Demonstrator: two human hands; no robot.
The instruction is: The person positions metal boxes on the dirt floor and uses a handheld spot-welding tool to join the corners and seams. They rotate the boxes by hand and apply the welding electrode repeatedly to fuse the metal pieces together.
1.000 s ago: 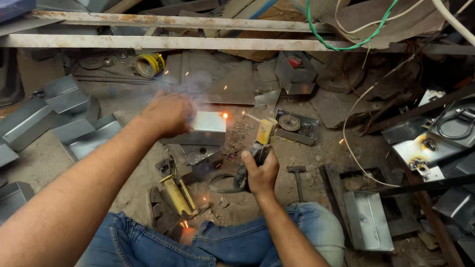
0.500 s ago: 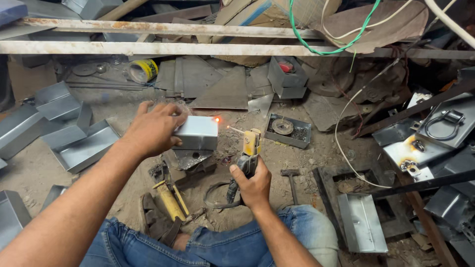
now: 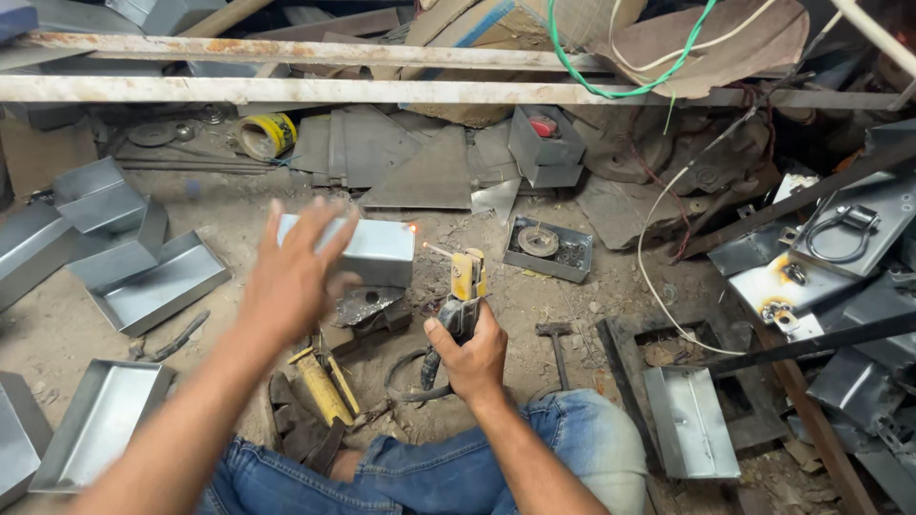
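Observation:
My left hand (image 3: 291,277) hovers with fingers spread just in front of a grey sheet-metal box (image 3: 372,250) that rests on a dark block on the ground. A small glowing spot shows at the box's upper right corner. My right hand (image 3: 468,355) grips a welding electrode holder (image 3: 466,286) with yellow jaws, its thin rod pointing left toward that corner, a short gap away. A black cable loops down from the holder. My knees in blue jeans are at the bottom.
Several metal trays (image 3: 153,286) lie at the left, another tray (image 3: 692,420) at the right. A hammer (image 3: 555,345) lies beside my right hand. A yellow-handled tool (image 3: 320,386) is near my foot. Rusty bars (image 3: 286,91) cross above; scrap and wires crowd the right.
The sparks and smoke have stopped. My left hand lifted off the box and opened its fingers. The electrode holder drew back slightly from the box corner.

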